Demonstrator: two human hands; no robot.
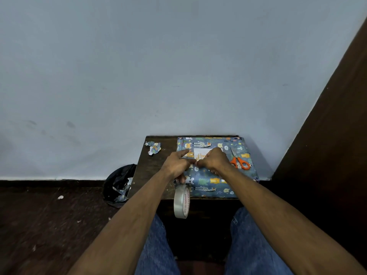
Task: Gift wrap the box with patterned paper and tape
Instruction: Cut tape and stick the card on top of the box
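Left hand (177,162): fingers curled, tape roll (181,201) hanging from them below the wrist.
Right hand (213,159): closed in a pinch, fingertips meeting the left hand's.
Wrapped box (214,183): beneath both hands on the small dark table (155,171).
White card (201,152): on the box, just beyond the knuckles.
Orange-handled scissors (238,160): on the box, right of the right hand.
Paper scraps (154,147): beyond the left hand.

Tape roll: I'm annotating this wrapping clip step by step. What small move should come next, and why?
Probably tear the strip free and press it down: both hands, left hand and right hand, pinch together over the wrapped box by the white card, with the tape roll dangling below.
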